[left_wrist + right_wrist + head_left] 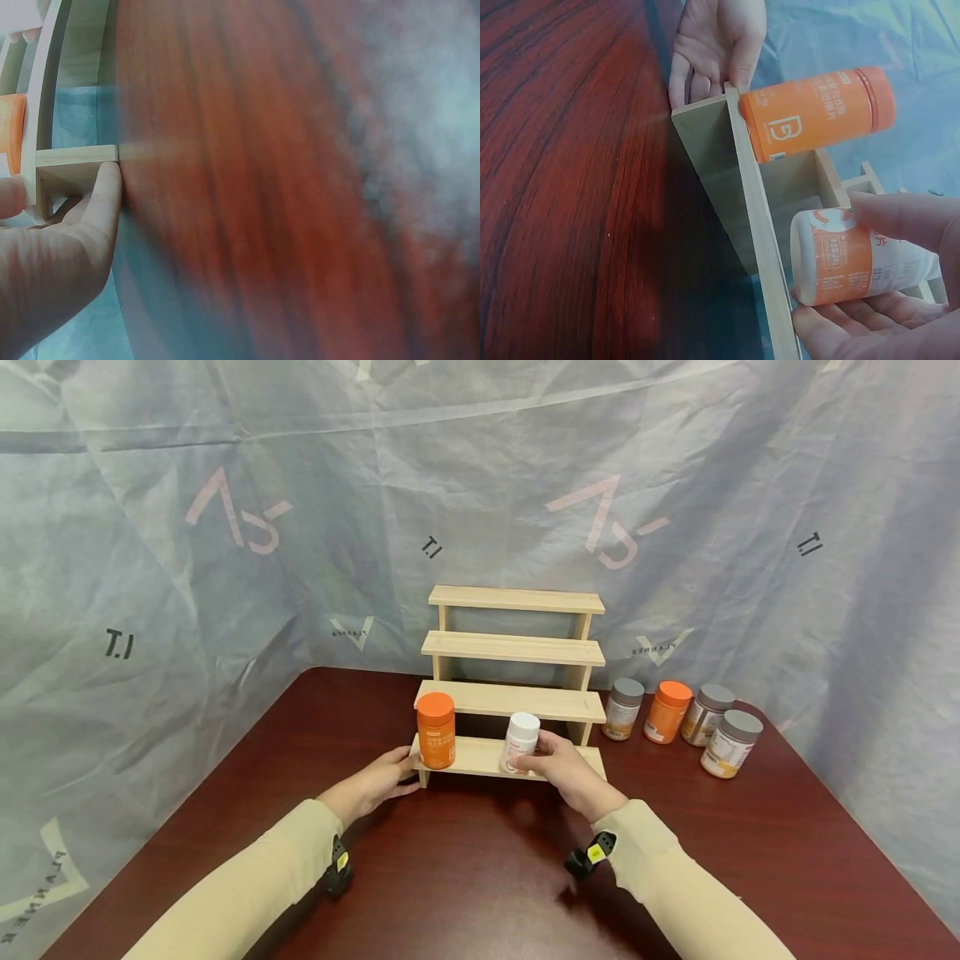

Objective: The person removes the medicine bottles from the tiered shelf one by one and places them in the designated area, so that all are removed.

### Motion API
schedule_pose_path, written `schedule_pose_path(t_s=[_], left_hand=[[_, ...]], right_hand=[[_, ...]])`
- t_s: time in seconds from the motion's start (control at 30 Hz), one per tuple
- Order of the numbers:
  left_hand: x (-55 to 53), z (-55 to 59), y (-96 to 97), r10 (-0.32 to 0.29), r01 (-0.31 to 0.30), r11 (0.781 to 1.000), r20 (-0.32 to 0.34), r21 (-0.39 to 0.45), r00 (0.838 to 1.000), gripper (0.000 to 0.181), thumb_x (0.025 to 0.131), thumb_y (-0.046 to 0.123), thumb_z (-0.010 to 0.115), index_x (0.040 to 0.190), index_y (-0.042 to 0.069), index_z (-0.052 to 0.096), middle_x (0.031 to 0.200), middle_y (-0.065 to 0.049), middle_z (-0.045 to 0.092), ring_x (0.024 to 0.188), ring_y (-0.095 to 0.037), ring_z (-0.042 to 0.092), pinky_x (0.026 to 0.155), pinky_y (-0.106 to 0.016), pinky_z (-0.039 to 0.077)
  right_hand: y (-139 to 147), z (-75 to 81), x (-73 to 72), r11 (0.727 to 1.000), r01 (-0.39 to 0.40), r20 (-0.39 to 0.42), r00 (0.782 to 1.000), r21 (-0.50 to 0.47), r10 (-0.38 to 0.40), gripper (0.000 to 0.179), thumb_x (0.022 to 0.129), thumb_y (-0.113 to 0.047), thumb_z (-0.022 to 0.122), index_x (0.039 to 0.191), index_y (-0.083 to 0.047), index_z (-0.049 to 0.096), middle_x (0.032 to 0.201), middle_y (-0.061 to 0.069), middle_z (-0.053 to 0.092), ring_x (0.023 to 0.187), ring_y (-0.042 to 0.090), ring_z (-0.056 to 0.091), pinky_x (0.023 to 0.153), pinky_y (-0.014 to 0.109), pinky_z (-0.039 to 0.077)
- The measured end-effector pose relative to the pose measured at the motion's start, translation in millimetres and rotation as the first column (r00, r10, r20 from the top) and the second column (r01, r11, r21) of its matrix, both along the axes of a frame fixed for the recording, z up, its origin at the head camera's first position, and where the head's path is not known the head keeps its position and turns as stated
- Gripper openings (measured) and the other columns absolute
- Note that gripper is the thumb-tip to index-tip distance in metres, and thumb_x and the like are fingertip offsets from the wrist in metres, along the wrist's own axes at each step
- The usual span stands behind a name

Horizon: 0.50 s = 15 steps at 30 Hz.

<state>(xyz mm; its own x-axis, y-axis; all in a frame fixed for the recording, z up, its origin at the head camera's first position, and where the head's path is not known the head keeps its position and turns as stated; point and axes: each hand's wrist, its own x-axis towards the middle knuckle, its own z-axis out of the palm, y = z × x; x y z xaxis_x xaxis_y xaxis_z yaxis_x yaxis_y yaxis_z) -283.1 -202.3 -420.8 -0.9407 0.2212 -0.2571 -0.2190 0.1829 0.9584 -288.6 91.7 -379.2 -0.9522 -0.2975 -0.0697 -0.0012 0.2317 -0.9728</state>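
Note:
A light wooden step rack (517, 695) with several tiers stands on the table. My left hand (381, 781) holds the left end of its lowest step, thumb by the top and fingers against the side board (75, 161). On that end of the step stands an orange bottle (437, 731) with an orange lid, upright. My right hand (567, 768) grips a smaller white bottle (832, 259) with an orange-and-white label, thumb on one side and fingers on the other. The white bottle is upright at the lowest step, right of its middle; whether its base touches the wood I cannot tell.
Right of the rack on the dark red table (480, 877) stand a grey-lidded jar (623, 710), an orange jar (667, 713), another grey-lidded jar (707, 716) and a nearer grey-lidded jar (731, 745). A grey printed sheet (487, 510) hangs behind the table.

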Motion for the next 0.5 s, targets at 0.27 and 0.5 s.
schedule_pose_path(t_s=[0.27, 0.5], left_hand=[[0.0, -1.0, -0.1, 0.002, -0.002, 1.000, 0.009, -0.002, 1.000, 0.050, 0.107, 0.021, 0.034, 0.152, 0.002, 0.020, 0.155, -0.025, 0.027, 0.143, -0.042, 0.028, 0.111, -0.049, 0.041], [0.3, -0.4, -0.4, -0.001, 0.001, 1.000, 0.006, -0.006, 1.000, 0.051, 0.107, 0.022, 0.035, 0.152, 0.002, 0.021, 0.155, -0.024, 0.028, 0.144, -0.041, 0.026, 0.110, -0.048, 0.042]], right_hand=[[7.6, -2.9, 2.1, 0.999, 0.043, 0.002, 0.999, 0.000, -0.043, 0.048, 0.088, -0.008, 0.068, 0.133, 0.000, 0.052, 0.129, 0.017, 0.060, 0.109, 0.020, 0.057, 0.101, 0.037, 0.044], [18.2, -3.3, 2.1, 0.999, 0.033, -0.003, 0.999, -0.010, -0.034, 0.050, 0.090, -0.010, 0.066, 0.135, 0.002, 0.049, 0.131, 0.018, 0.058, 0.111, 0.020, 0.055, 0.106, 0.040, 0.041]])
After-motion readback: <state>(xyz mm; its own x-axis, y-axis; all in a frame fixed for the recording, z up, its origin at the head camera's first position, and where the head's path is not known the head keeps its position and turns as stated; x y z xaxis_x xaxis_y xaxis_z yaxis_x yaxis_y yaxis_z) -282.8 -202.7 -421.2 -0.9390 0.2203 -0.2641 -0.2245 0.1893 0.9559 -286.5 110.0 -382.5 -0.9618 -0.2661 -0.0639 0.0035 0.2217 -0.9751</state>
